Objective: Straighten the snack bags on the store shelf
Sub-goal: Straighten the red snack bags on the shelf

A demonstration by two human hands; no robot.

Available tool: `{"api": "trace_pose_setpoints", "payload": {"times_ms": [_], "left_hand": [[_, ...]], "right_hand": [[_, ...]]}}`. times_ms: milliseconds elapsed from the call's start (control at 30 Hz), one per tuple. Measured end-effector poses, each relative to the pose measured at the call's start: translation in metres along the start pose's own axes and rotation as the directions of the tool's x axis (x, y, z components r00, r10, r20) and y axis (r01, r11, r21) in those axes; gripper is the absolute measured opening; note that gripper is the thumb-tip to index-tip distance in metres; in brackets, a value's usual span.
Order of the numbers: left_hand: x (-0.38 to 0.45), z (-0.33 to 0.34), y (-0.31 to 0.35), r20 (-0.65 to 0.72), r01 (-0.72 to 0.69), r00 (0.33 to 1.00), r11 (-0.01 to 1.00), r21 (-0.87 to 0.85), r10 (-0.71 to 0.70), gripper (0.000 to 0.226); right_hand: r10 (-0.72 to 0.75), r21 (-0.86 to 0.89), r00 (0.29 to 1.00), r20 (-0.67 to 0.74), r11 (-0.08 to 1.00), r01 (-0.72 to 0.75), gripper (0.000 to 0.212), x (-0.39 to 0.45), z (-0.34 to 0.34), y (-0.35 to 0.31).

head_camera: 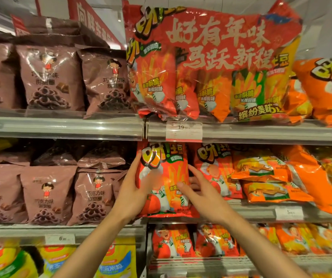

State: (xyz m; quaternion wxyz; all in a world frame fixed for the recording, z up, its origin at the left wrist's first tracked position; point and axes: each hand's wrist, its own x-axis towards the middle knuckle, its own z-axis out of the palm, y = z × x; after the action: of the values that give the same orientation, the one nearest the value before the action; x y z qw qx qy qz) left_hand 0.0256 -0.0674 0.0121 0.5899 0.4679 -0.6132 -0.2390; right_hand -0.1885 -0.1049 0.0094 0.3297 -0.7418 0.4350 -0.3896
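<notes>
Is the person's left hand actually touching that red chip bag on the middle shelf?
Touching. The head view shows the left hand pressed flat along the left edge of the red chip bag, fingers lying on its surface.

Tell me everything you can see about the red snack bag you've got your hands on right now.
The red snack bag is a glossy, crinkly film pouch printed with a big yellow logo at top, fries, a cartoon figure and a tomato low down. It stands upright at the front of the middle shelf, under the price tag, and looks sealed and full. The left hand clasps its left edge; the right hand holds its right edge, thumb on the front. A similar red bag stands just right.
</notes>
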Motion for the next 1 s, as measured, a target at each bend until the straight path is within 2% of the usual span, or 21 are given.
{"api": "trace_pose_setpoints", "payload": {"times_ms": [100,267,333,467,533,600,667,700,867,1000], "left_hand": [[0.02,0.009,-0.003,0.02,0.003,1.0,1.0,0.026,-0.003,0.061],[0.03,0.007,-0.02,0.046,0.084,0.995,0.99,0.112,-0.089,0.067],[0.02,0.004,-0.029,0.079,0.055,0.994,0.983,0.175,-0.07,0.072],[0.01,0.003,-0.041,0.121,-0.027,0.993,0.965,0.259,-0.005,0.077],[0.011,0.003,-0.044,0.122,-0.045,0.992,0.954,0.296,0.009,0.079],[0.008,0.004,-0.045,0.125,-0.072,0.992,0.935,0.348,0.03,0.081],[0.006,0.005,-0.046,0.117,-0.079,0.992,0.921,0.382,0.037,0.081],[0.006,0.007,-0.047,0.116,-0.073,0.993,0.915,0.398,0.028,0.082],[0.012,0.011,-0.047,0.133,-0.039,0.991,0.897,0.44,-0.022,0.081],[0.012,0.008,-0.044,0.138,-0.02,0.989,0.898,0.439,-0.045,0.083]], "right_hand": [[0.011,0.06,0.996,-0.088,0.998,-0.006,0.071,0.015,-0.001,-0.002],[0.055,0.004,0.984,-0.168,0.998,-0.055,0.08,0.036,0.002,0.017],[0.07,0.02,0.985,-0.156,0.997,-0.068,0.076,0.036,0.009,0.025],[0.055,0.066,0.998,-0.038,0.996,-0.053,0.07,0.041,0.017,0.028],[0.007,-0.043,0.998,-0.067,0.999,-0.009,0.077,0.04,0.015,0.024],[-0.11,-0.244,0.989,-0.098,0.966,0.083,0.078,0.032,0.01,0.018],[-0.205,-0.449,0.978,-0.03,0.877,0.17,0.075,0.022,0.007,0.018],[-0.205,-0.507,0.979,0.019,0.842,0.186,0.075,0.019,0.007,0.02],[-0.17,-0.564,0.984,0.05,0.808,0.168,0.076,0.019,0.011,0.032],[-0.142,-0.511,0.988,0.059,0.846,0.152,0.077,0.022,0.01,0.029]]}}
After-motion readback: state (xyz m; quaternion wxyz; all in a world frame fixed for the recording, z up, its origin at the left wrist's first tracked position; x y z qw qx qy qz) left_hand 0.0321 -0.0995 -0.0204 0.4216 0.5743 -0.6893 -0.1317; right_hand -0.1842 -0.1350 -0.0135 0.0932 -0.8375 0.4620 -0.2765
